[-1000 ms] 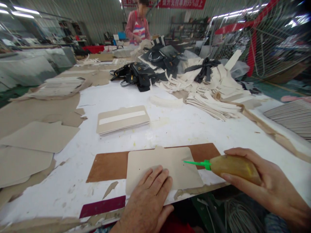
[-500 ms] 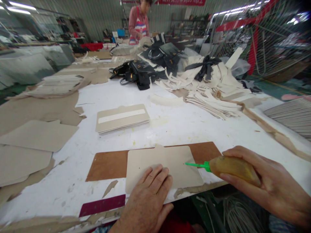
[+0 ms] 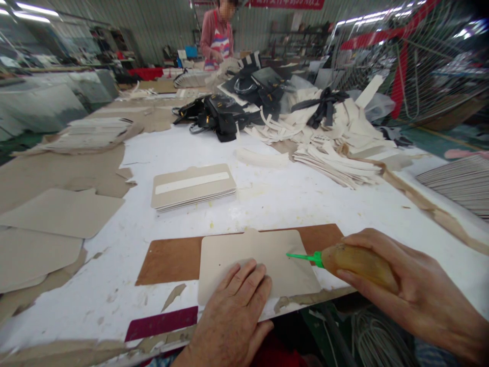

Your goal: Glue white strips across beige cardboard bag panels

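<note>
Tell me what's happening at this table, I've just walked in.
A person presses the left hand flat on a pale panel on a brown board at the near edge of the table. The right hand holds a yellowish bottle, its green nozzle pointing over the panel's right side. A stack of similar panels sits farther back.

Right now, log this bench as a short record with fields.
Left: left hand pressed flat on the beige round-cornered card panel
Right: right hand gripping the amber squeeze bottle with green nozzle, tip over the panel's right part
Under panel: brown fibreboard sheet on the white table
Behind: stack of beige panels with a white strip
Far end: another person standing
</note>
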{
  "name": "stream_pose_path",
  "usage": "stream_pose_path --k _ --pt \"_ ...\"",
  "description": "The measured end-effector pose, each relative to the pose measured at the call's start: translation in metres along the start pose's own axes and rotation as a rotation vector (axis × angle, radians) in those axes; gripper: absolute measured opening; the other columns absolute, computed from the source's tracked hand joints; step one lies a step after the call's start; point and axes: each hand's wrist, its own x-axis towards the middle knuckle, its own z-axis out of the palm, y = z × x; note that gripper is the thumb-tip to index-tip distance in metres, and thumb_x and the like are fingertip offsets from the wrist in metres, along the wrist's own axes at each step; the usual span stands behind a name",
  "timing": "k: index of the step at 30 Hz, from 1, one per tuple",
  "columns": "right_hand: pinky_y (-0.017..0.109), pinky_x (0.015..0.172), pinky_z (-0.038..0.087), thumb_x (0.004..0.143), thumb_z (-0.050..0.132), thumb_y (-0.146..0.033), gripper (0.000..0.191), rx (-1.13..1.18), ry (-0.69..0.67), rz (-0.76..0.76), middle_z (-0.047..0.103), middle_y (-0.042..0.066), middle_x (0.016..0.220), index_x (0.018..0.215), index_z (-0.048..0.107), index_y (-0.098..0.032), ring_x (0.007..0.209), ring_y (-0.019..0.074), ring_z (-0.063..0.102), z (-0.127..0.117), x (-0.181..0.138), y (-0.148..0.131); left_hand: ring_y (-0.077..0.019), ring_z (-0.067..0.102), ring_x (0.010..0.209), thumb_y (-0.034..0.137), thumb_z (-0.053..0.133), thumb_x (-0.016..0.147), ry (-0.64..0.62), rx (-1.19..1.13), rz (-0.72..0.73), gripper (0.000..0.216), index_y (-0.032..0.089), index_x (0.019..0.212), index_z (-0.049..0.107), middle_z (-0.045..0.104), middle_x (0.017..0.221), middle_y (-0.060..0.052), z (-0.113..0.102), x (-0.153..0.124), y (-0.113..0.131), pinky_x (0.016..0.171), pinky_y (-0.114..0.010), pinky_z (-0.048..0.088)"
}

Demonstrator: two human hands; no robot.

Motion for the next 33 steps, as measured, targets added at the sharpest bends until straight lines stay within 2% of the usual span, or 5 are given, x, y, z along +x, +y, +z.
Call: stream_pose_path --k 7,13,21,25,33 --pt "0.039 0.054 0.058 0.100 0.067 -0.067 0.037 -0.039 0.061 0.031 0.074 0.001 0.094 0.117 0.063 -0.034 0.068 0.0271 0.071 0.001 -0.003 0.005 -0.0333 0.054 0.149 0.039 0.081 0.092 0.012 0.008 0.001 0.069 0.019 0.151 0.051 0.058 0.161 -0.008 0.000 0.000 0.000 0.121 -0.057 0.056" --pt "0.034 0.052 0.058 0.103 0.067 -0.062 0.032 -0.028 -0.013 0.004 0.073 -0.002 0.091 0.119 0.060 -0.035 0.066 0.0234 0.071 0.004 -0.001 0.002 -0.0351 0.055 0.148 0.037 0.083 0.089 -0.008 0.031 0.014 0.072 0.016 0.151 0.051 0.058 0.161 -0.010 -0.002 0.001 0.000 0.120 -0.058 0.056" --pt "0.037 0.057 0.058 0.105 0.063 -0.062 0.030 -0.005 -0.066 0.029 0.073 0.000 0.097 0.120 0.061 -0.036 0.074 0.0263 0.071 -0.004 -0.008 -0.001 -0.0345 0.053 0.149 0.037 0.082 0.090 -0.007 0.013 0.009 0.072 0.017 0.152 0.050 0.058 0.161 -0.009 -0.002 0.001 0.000 0.121 -0.058 0.055" --pt "0.039 0.054 0.056 0.102 0.063 -0.067 0.036 -0.068 -0.036 0.076 0.073 0.002 0.094 0.119 0.060 -0.036 0.070 0.0281 0.070 -0.005 -0.013 0.004 -0.0350 0.053 0.149 0.035 0.083 0.089 -0.005 0.013 0.009 0.072 0.016 0.151 0.051 0.058 0.160 -0.010 -0.002 0.000 0.000 0.121 -0.058 0.055" --pt "0.039 0.057 0.060 0.100 0.066 -0.064 0.038 -0.084 0.022 0.042 0.074 0.004 0.100 0.122 0.061 -0.034 0.071 0.0288 0.072 -0.001 -0.010 0.012 -0.0344 0.054 0.149 0.036 0.082 0.091 0.010 -0.006 0.004 0.070 0.017 0.151 0.052 0.058 0.161 -0.010 -0.001 0.000 0.001 0.122 -0.057 0.054"
